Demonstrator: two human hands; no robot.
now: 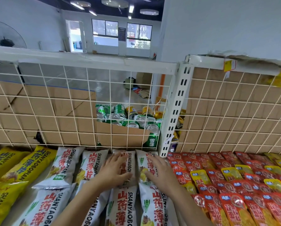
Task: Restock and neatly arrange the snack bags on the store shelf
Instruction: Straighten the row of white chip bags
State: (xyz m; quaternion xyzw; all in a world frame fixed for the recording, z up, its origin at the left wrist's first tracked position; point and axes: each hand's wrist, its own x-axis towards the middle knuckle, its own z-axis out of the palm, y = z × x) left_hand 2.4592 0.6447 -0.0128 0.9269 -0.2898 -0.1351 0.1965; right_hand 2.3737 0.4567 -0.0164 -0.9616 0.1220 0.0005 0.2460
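Snack bags (90,168) lie in rows on the shelf (23,207), yellow bags (22,167) leftmost, white bags (63,167) next. Left hand (115,170) rests flat on a back-row white bag, grip wide, fingers spread. Right hand (160,173) lies flat on the neighbouring white bag, grip wide too. Red packets (234,185) fill the section right of the slotted upright (177,103).

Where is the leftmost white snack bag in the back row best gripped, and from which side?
Pinch the flat sealed end nearest you, coming from the front. The white bag lies flat, its far end at the wire grid and a neighbour bag close on its right.
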